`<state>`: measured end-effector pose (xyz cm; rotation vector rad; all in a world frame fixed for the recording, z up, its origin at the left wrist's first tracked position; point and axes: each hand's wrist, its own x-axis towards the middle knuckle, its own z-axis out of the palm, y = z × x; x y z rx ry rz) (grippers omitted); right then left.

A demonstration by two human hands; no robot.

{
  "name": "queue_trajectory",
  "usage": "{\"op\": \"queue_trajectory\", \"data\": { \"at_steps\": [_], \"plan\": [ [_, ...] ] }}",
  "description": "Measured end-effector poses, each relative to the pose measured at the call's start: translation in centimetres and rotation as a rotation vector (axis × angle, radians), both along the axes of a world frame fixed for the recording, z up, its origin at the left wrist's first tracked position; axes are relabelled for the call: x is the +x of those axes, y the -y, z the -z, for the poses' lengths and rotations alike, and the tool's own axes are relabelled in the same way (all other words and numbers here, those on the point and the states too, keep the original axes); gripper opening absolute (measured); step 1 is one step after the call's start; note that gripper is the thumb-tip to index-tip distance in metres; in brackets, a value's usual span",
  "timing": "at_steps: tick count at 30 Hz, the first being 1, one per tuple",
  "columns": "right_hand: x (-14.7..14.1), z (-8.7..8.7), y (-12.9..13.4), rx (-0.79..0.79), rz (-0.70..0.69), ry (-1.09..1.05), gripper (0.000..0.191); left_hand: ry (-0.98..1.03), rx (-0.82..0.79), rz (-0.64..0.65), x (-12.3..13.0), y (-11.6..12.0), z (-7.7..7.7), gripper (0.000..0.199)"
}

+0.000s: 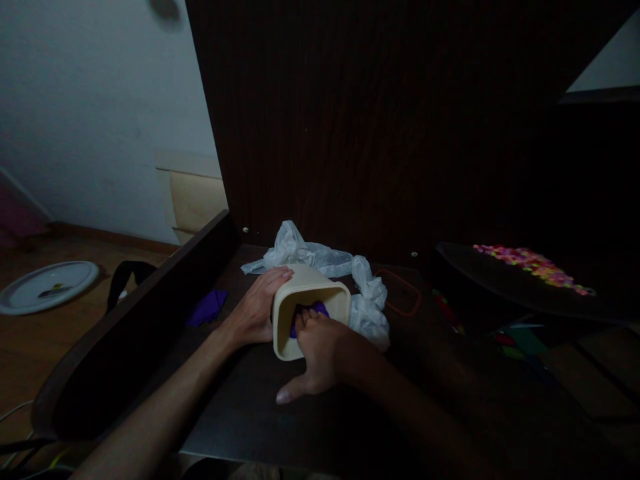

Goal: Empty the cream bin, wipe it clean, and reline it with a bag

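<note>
A cream plastic container (341, 301) lies on its side on the dark shelf, its mouth facing me. My left hand (261, 303) grips it from the left, fingers over the upper side. Inside the mouth, my right hand (320, 343) presses a purple cloth (320, 308) against the inner wall, with its thumb sticking out below the rim. The fingertips of that hand are partly hidden by the cloth and the container. Behind and to the right of the container lies a crumpled white plastic bag (369, 293). Another piece of purple cloth (209, 308) rests left of my left hand.
An orange-brown ring-shaped band (400, 293) lies right of the bag. A dark raised side board (135, 320) edges the shelf at left; a dark panel (350, 133) stands behind. Colourful beads (535, 267) lie at right. A white round lid (50, 287) is on the floor.
</note>
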<state>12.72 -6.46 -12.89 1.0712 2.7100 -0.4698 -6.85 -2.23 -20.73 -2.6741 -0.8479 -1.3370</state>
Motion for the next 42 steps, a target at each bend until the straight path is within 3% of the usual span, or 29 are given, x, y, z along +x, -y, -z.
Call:
{"op": "queue_trajectory", "data": {
  "at_steps": [6,11,17,23,28,31,38,42],
  "plan": [
    [-0.6,1.1,-1.1,-0.096,0.059,-0.076,0.125,-0.004,-0.023,0.001,-0.1,0.5,-0.1,0.107],
    [-1.9,1.1,-1.4,-0.138,0.081,0.096,0.131,-0.034,-0.056,-0.005,-0.3,0.8,0.0,0.11],
    [-2.7,1.1,-1.0,-0.054,0.014,0.089,0.117,-0.021,-0.018,-0.01,-0.4,0.5,0.6,0.113],
    [-2.9,1.2,-0.9,-0.081,-0.084,0.04,0.08,0.065,0.004,-0.004,-0.7,0.1,1.9,0.104],
    [-2.6,2.1,-0.4,0.045,0.026,-0.067,0.103,0.129,0.043,0.032,-0.4,0.1,2.0,0.095],
    [-2.5,2.4,-0.4,0.026,0.057,-0.019,0.102,0.106,0.061,0.025,-0.2,0.3,1.6,0.092],
    [-2.4,2.0,-1.0,0.039,-0.046,0.005,0.105,0.039,0.007,-0.012,-0.4,0.6,1.2,0.105],
    [-2.6,2.2,-0.9,0.035,-0.061,-0.019,0.095,0.085,0.025,0.026,-0.3,0.6,1.2,0.098]
  ]
}}
